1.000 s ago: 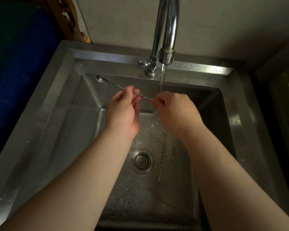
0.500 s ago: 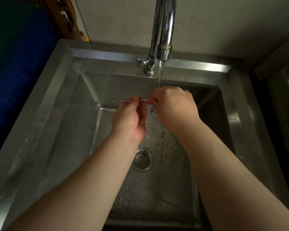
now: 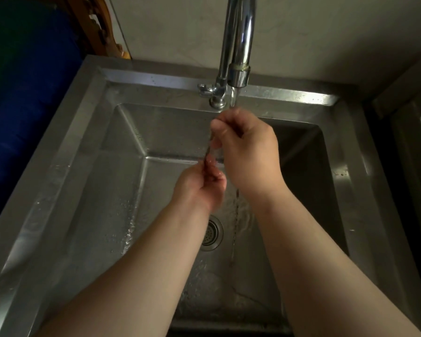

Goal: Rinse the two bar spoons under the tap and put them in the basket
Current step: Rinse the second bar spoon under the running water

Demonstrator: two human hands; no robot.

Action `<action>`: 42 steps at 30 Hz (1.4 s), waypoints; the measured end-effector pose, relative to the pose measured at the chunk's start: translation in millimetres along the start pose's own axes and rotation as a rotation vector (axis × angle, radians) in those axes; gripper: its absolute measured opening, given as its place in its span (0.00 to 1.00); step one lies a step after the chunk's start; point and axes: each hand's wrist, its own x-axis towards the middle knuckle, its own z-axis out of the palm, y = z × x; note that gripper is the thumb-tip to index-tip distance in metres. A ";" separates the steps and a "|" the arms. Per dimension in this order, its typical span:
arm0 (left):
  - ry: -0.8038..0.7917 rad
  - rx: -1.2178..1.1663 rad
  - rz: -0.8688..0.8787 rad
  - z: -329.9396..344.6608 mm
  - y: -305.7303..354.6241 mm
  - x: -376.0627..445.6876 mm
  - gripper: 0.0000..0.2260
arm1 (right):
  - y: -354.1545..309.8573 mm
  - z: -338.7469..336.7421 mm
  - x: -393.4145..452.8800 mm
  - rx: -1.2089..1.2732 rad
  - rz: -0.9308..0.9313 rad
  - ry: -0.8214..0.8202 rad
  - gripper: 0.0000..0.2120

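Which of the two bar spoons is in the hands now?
The spoon held between both hands, under the tap; the other spoon lies on the sink floor beside the drain.

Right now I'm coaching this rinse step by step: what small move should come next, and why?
Probably slide the held bar spoon up into the tap stream: both the left hand and right hand grip it, yet its visible shaft sits just left of the water. The second spoon lies in the sink.
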 end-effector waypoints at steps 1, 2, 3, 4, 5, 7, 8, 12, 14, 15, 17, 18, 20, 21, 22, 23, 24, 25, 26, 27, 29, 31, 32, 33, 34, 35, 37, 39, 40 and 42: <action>-0.012 -0.021 -0.030 -0.9 -2.9 -0.7 0.11 | 1.1 1.1 -0.9 -0.013 -0.011 0.000 0.05; -0.022 -0.050 -0.061 -2.3 -6.1 -1.4 0.11 | 2.2 2.0 -1.7 -0.011 -0.014 -0.001 0.05; -0.029 -0.079 -0.089 -3.8 -8.8 -1.6 0.10 | 3.3 2.6 -2.4 0.000 -0.011 -0.001 0.05; -0.029 -0.107 -0.114 -5.1 -10.9 -1.2 0.10 | 3.8 3.0 -2.9 0.008 -0.004 0.000 0.05; -0.027 -0.125 -0.129 -5.7 -12.3 -0.6 0.09 | 4.2 3.0 -3.5 0.010 0.000 0.002 0.05; -0.031 -0.144 -0.126 -3.9 -10.6 2.4 0.09 | 5.2 1.2 -4.6 -0.009 -0.008 0.015 0.05; -0.032 -0.128 -0.102 -2.3 -8.7 3.6 0.09 | 6.5 -1.6 -5.8 -0.025 -0.012 0.027 0.05; 0.041 0.073 0.104 1.4 0.6 0.6 0.07 | 24.3 -26.7 -20.2 -0.128 0.056 0.108 0.04; 0.053 0.239 0.230 0.3 4.2 -1.2 0.06 | 39.1 -39.5 -37.3 -0.185 0.141 0.138 0.07; 0.038 0.333 0.284 -0.2 4.3 -1.8 0.06 | 46.8 -43.3 -47.3 -0.215 0.191 0.134 0.09; -0.010 0.510 0.381 -0.1 1.8 -2.4 0.07 | 61.0 -45.2 -66.4 -0.269 0.289 0.077 0.10; -0.041 0.598 0.434 0.2 -0.5 -2.6 0.07 | 66.6 -43.6 -74.6 -0.283 0.329 0.033 0.11; -0.111 0.792 0.544 -2.6 -6.5 -2.3 0.08 | 75.3 -36.7 -87.6 -0.303 0.386 -0.058 0.10; -0.138 0.895 0.599 -6.0 -9.5 -2.0 0.08 | 78.7 -32.0 -92.2 -0.319 0.399 -0.090 0.08; -0.155 0.997 0.645 -10.2 -12.4 -2.0 0.09 | 81.4 -27.3 -95.3 -0.330 0.407 -0.107 0.06; -0.162 1.090 0.679 -15.0 -14.5 -2.6 0.09 | 83.7 -22.8 -97.2 -0.332 0.410 -0.110 0.04; -0.163 1.167 0.700 -19.1 -16.1 -3.4 0.10 | 85.7 -18.6 -98.0 -0.323 0.411 -0.100 0.03; -0.159 1.224 0.712 -22.2 -16.8 -4.7 0.10 | 87.5 -15.0 -98.0 -0.308 0.410 -0.084 0.03; -0.150 1.263 0.722 -23.7 -16.9 -5.7 0.09 | 88.4 -11.7 -97.1 -0.295 0.407 -0.072 0.03; -0.134 1.301 0.736 -23.7 -17.0 -6.8 0.09 | 88.9 -9.3 -96.3 -0.291 0.402 -0.070 0.03; -0.102 1.375 0.781 -19.9 -15.5 -8.2 0.10 | 90.0 -5.9 -95.4 -0.296 0.398 -0.087 0.03; -0.091 1.371 0.822 -10.9 -11.3 -8.7 0.11 | 93.8 -5.4 -99.2 -0.280 0.426 -0.109 0.04; -0.089 1.337 0.842 -4.5 -7.5 -8.1 0.11 | 97.1 -5.0 -103.1 -0.276 0.444 -0.129 0.05; -0.083 1.297 0.863 2.7 -2.6 -6.8 0.10 | 101.5 -4.3 -109.1 -0.279 0.461 -0.152 0.05; -0.075 1.262 0.887 11.2 3.5 -5.5 0.09 | 107.4 -2.5 -115.5 -0.289 0.478 -0.172 0.05; -0.070 1.244 0.910 19.3 10.0 -4.0 0.08 | 114.8 0.2 -122.9 -0.303 0.502 -0.190 0.06; -0.075 1.268 0.953 33.3 22.3 -1.3 0.06 | 132.8 7.8 -136.5 -0.343 0.555 -0.219 0.08; -0.072 1.377 1.022 42.6 32.1 2.5 0.10 | 153.0 17.7 -144.8 -0.359 0.635 -0.240 0.09; -0.062 1.452 1.072 45.3 36.0 4.2 0.12 | 162.1 22.6 -147.2 -0.364 0.678 -0.252 0.09; -0.038 1.604 1.167 48.5 43.2 10.1 0.17 | 181.5 34.5 -148.8 -0.396 0.735 -0.279 0.09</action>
